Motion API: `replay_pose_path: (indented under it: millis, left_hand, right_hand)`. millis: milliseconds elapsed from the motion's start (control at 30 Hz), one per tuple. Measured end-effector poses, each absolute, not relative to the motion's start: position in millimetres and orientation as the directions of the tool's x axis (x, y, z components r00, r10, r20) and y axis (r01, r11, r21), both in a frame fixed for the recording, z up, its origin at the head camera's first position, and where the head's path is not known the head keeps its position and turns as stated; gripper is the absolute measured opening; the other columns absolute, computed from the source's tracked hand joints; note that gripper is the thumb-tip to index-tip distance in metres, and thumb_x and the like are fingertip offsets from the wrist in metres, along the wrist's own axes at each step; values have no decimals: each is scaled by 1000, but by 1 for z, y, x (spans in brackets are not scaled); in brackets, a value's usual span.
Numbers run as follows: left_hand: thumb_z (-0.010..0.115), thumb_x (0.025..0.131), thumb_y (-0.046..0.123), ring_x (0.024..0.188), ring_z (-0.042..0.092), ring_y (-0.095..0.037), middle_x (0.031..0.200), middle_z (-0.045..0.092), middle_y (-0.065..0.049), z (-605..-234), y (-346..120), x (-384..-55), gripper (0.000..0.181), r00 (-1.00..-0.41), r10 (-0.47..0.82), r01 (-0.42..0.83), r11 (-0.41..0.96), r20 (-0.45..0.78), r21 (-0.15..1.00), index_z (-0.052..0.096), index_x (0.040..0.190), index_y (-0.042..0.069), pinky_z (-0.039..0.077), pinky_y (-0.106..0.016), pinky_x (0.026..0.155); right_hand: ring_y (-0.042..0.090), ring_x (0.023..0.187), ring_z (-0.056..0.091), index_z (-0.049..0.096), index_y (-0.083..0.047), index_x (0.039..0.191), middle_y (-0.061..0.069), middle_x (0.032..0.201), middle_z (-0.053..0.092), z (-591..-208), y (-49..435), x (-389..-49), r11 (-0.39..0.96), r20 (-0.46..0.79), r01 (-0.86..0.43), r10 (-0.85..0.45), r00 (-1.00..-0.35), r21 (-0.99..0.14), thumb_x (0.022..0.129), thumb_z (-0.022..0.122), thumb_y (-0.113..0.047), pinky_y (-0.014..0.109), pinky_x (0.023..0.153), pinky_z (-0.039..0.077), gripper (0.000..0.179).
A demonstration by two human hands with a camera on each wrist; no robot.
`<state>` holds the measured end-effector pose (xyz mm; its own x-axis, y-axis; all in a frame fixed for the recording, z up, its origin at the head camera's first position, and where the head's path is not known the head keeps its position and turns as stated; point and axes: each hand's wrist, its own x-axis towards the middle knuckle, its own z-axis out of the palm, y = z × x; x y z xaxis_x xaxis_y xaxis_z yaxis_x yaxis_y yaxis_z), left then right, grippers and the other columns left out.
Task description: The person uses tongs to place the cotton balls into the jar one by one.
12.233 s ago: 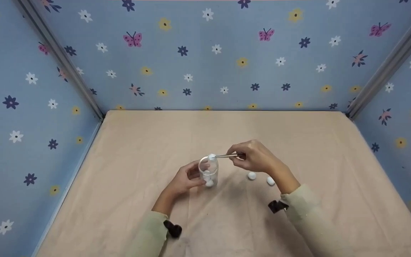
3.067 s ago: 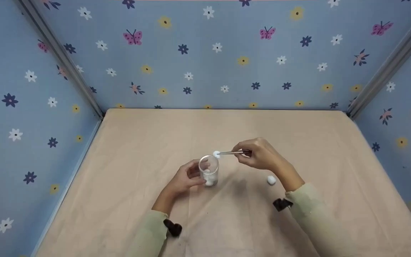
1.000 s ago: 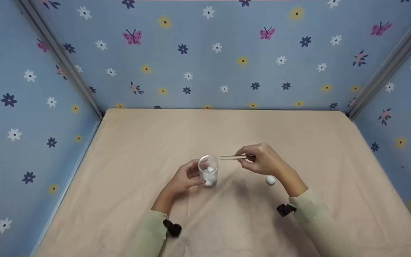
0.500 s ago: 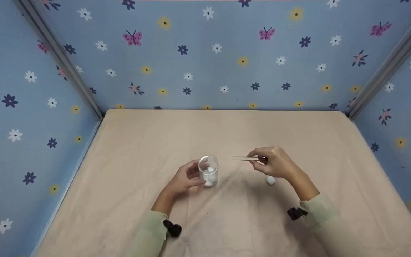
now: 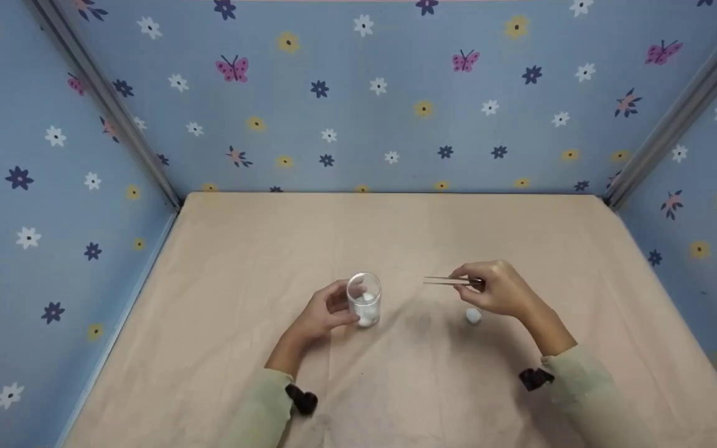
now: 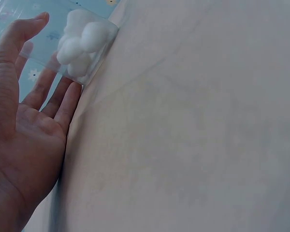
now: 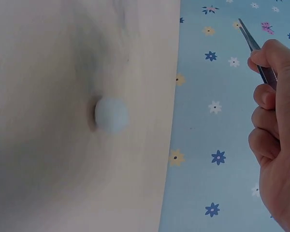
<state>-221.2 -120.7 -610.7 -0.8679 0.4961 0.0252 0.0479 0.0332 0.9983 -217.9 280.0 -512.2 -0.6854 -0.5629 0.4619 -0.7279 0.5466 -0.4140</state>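
Note:
My left hand [image 5: 323, 311] holds a clear jar [image 5: 373, 309] upright on the table, thumb on the near side and fingers behind it. Several white cotton balls [image 6: 82, 41] lie piled at the jar's bottom in the left wrist view. To the right, above the cloth, my right hand [image 5: 496, 289] pinches metal tweezers [image 5: 442, 282], whose tips point left toward the jar with nothing between them. One loose cotton ball [image 5: 473, 316] rests on the table just below the right hand. The right wrist view shows that cotton ball [image 7: 112, 115] apart from the tweezers [image 7: 256, 48].
A beige cloth [image 5: 259, 242] covers the table. Blue panels [image 5: 358, 93] with flowers and butterflies stand at the back and both sides, joined by grey corner posts [image 5: 100, 93]. Small black devices [image 5: 302, 399] sit at both wrists.
Another cotton ball left the table and went from the tweezers into the jar. The right hand has since drawn back to the right with bare tweezers. My left hand keeps its place on the jar.

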Motion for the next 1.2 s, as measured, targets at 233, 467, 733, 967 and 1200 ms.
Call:
replay_pose_path:
  millis: [233, 467, 733, 967, 1200]
  left_hand:
    - [83, 95, -4, 152, 58, -48, 162, 58, -33, -610, -121, -221, 76, -868, 496, 54, 37, 29, 998, 48, 162, -7, 54, -31, 122]
    - [82, 96, -4, 154, 57, -50, 164, 58, -33, -609, -121, -220, 76, -865, 501, 56, 45, 26, 997, 48, 164, -6, 52, -43, 128]
    - [82, 97, -3, 152, 58, -49, 162, 58, -34, -610, -121, -221, 73, -866, 499, 67, 34, 41, 997, 49, 162, -8, 55, -30, 122]
    - [82, 98, 2, 153, 59, -46, 159, 61, -31, -611, -122, -220, 69, -874, 484, 74, 66, 33, 995, 53, 161, -5, 51, -49, 130]
    - [81, 97, -1, 152, 59, -47, 160, 61, -31, -612, -123, -220, 70, -875, 483, 72, 64, 32, 995, 53, 161, -5, 53, -37, 126]
  right_hand:
    - [-8, 60, 33, 85, -6, 106, -1, 64, 64, -515, 294, -217, 566, 464, -728, -563, -684, -387, 89, 83, 5, 19, 53, 35, 20]
    - [-7, 60, 36, 85, -9, 103, -4, 64, 63, -522, 309, -213, 579, 483, -728, -551, -681, -367, 86, 83, 6, 15, 54, 33, 23]
    - [-9, 61, 36, 84, -9, 103, -6, 64, 63, -526, 325, -205, 600, 473, -709, -535, -700, -371, 85, 84, 6, 16, 55, 34, 23]
    - [-8, 60, 36, 85, -11, 104, -7, 64, 63, -528, 337, -201, 607, 468, -696, -523, -713, -383, 85, 84, 6, 14, 54, 31, 25]
    - [-8, 61, 37, 85, -13, 102, -8, 64, 63, -532, 345, -199, 628, 449, -678, -515, -731, -383, 85, 85, 4, 15, 54, 33, 24]
